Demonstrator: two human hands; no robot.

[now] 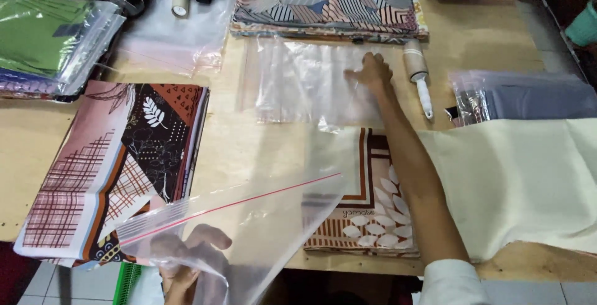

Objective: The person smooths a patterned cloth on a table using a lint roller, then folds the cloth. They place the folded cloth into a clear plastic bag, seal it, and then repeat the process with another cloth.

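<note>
Our left hand [186, 261] grips a clear zip bag [249, 224] with a red seal line, holding it low over the near edge of the bench [249, 143]. Our right hand [373, 72] reaches far forward, fingers spread flat on a stack of clear plastic bags [305, 84]. Just right of that hand lies a lint roller [418, 72]. Under our right forearm sits a folded brown and cream scarf [367, 212], with cream cloth [522, 180] beside it. A pile of patterned scarves [118, 162] lies to the left, another pile [329, 0] beyond
</note>
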